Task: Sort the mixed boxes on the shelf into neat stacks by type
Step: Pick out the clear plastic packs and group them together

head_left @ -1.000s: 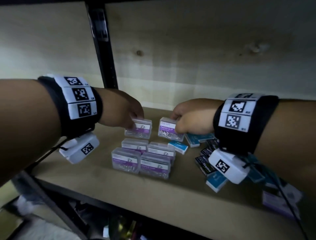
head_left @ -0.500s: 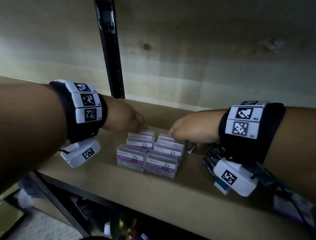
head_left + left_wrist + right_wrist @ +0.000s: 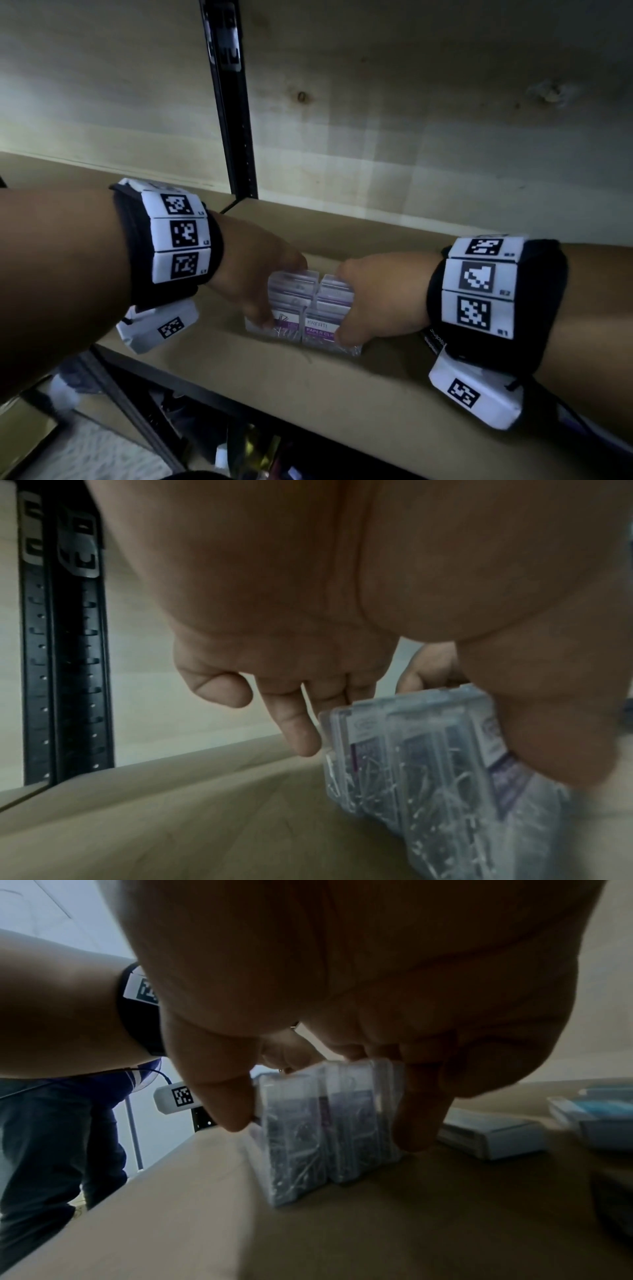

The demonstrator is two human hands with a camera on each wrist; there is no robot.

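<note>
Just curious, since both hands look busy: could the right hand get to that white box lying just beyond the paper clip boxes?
Probably yes. The white box lies flat on the shelf beside the right hand, with nothing between them. But its fingers grip the paper clip boxes, so it must let go first.

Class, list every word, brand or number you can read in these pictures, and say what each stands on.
"KREATI": front right paper clip box.
"PAPER CLI", the rest hidden by the right hand: same box.
Front left box, partly under the left hand: print unreadable.
Wristband tags: square codes, small print unreadable.
Wrist views: labels blurred.
</note>
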